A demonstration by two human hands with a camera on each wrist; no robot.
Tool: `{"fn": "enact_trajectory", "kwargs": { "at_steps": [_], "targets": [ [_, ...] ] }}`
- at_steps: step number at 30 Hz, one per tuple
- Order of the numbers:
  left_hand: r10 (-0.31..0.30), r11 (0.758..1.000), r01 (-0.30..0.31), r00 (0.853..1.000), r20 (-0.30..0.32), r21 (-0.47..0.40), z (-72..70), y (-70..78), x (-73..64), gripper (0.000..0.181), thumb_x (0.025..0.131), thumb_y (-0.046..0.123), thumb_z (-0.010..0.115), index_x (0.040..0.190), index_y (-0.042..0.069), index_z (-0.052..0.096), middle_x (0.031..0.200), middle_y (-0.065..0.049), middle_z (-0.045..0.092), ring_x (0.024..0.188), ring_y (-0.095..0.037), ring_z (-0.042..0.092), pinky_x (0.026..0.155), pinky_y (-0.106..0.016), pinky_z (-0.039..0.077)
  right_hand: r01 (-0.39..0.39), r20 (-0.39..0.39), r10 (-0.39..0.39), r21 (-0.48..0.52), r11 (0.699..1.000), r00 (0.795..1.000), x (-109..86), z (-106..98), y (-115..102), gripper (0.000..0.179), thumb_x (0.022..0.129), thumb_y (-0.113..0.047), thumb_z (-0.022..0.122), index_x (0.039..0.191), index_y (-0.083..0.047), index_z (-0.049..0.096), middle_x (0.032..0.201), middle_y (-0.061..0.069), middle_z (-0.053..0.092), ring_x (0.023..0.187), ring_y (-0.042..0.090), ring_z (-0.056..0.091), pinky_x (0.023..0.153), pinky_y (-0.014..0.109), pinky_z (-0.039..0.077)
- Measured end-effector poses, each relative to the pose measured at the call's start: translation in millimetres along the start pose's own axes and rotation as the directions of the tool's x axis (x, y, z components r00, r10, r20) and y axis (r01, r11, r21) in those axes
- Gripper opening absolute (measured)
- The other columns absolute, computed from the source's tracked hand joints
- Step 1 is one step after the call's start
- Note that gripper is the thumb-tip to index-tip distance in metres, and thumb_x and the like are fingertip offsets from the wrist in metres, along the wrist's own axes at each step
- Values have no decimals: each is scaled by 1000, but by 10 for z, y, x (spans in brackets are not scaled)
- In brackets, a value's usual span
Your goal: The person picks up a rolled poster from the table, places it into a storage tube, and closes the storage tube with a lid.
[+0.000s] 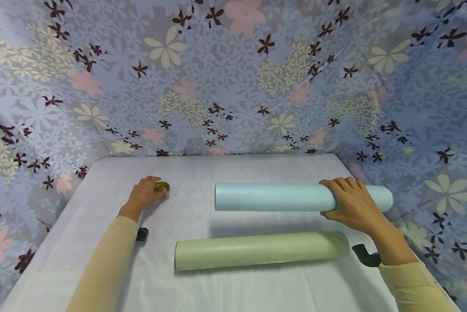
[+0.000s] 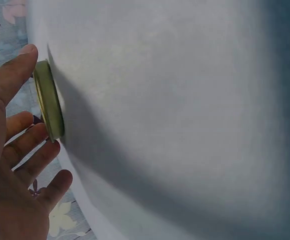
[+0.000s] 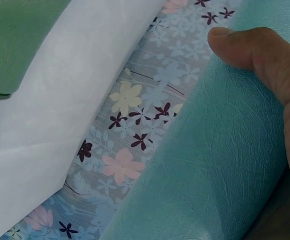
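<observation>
My left hand is at the left part of the table and pinches a small round lid, green on the side with a gold-coloured rim. The thumb is at one edge of the lid and fingertips at the opposite edge. Whether the lid touches the tabletop I cannot tell. On the right, my right hand grips a long light-blue tube from above, near its right end. That tube lies level in the air, its shadow falling on the cloth below. In the right wrist view, the thumb presses along the tube's wrinkled surface.
A pale green tube lies across the white-covered table, nearer to me than the blue one. Flower-patterned cloth rises behind the table and along both sides. Dark wrist-camera pieces sit by the forearms.
</observation>
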State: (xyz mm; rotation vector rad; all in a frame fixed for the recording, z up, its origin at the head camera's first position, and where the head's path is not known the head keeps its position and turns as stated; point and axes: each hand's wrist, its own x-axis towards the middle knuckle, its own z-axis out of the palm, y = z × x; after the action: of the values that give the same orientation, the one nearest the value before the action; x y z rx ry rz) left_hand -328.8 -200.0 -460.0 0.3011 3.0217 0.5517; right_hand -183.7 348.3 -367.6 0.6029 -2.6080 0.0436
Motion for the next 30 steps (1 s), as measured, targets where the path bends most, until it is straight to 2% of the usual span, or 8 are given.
{"fn": "enact_trajectory", "kwargs": {
  "at_steps": [8, 15, 30],
  "targets": [
    [-21, 1000, 21, 1000, 22, 0, 64, -102, 79, 75, 85, 42, 65, 140, -3, 39, 139, -30, 40, 128, -48, 35, 102, -64, 32, -12, 10, 12, 3, 1000, 1000, 5, -1, -2, 78, 55, -31, 87, 123, -13, 54, 110, 14, 61, 103, 39, 51, 83, 55, 37],
    [-25, 999, 25, 1000, 19, 21, 79, -79, 102, 76, 85, 43, 65, 140, -2, 39, 139, -29, 42, 128, -47, 36, 101, -64, 32, -19, 17, 19, -1, 1000, 1000, -3, -10, -5, 78, 55, -32, 87, 123, -12, 54, 110, 14, 61, 104, 39, 51, 83, 55, 37],
    [-18, 999, 18, 1000, -4, 45, 64, -13, 54, 71, 85, 40, 66, 137, -4, 43, 135, -29, 45, 124, -47, 39, 98, -63, 35, -28, 15, 28, -6, 1000, 999, -29, -28, -8, 77, 56, -32, 87, 123, -13, 53, 110, 13, 62, 103, 38, 52, 84, 55, 38]
  ]
}}
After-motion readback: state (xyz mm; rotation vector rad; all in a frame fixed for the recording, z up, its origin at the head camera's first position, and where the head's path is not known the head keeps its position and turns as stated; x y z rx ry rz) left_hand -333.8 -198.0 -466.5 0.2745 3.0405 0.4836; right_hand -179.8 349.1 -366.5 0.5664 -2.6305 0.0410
